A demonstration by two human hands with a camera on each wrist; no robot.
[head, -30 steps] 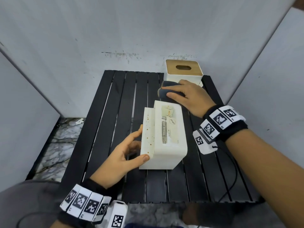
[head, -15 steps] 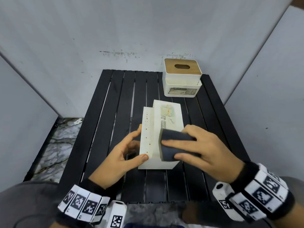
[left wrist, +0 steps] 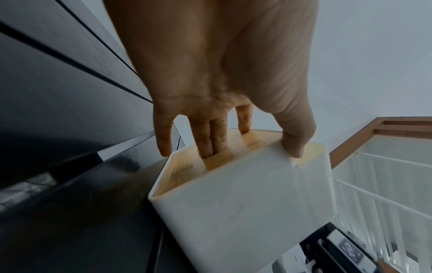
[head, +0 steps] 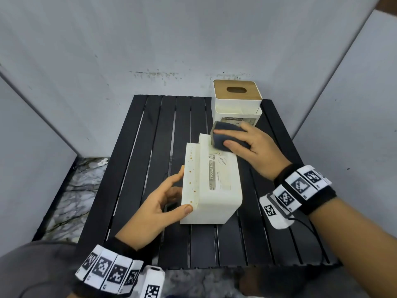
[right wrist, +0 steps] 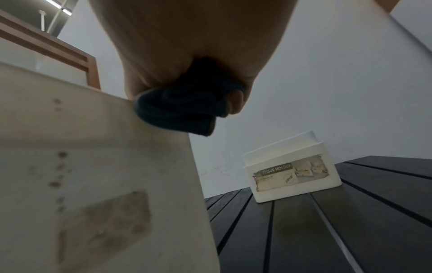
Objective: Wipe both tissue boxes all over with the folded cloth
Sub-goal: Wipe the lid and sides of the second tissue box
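Observation:
A white tissue box [head: 214, 190] lies on its side mid-table, label facing up. My left hand [head: 171, 198] grips its left end, thumb on the near corner. In the left wrist view two fingers [left wrist: 214, 146] reach into the slot of the wooden lid of this box [left wrist: 245, 203]. My right hand [head: 247, 145] holds the folded dark grey cloth [head: 223, 136] and presses it on the far end of the box's upper face. The cloth [right wrist: 182, 110] sits on the edge of the box [right wrist: 105, 166]. The second tissue box [head: 237, 104] [right wrist: 292, 175] stands upright at the back, untouched.
The black slatted table [head: 150, 147] is closed in by grey walls at the back and both sides. A strip of marble floor [head: 81, 190] shows past the table's left edge. The second box stands just beyond my right hand.
The right hand has swept the cloth from the near end of the lying box back to its far end. The left hand and the box have stayed put.

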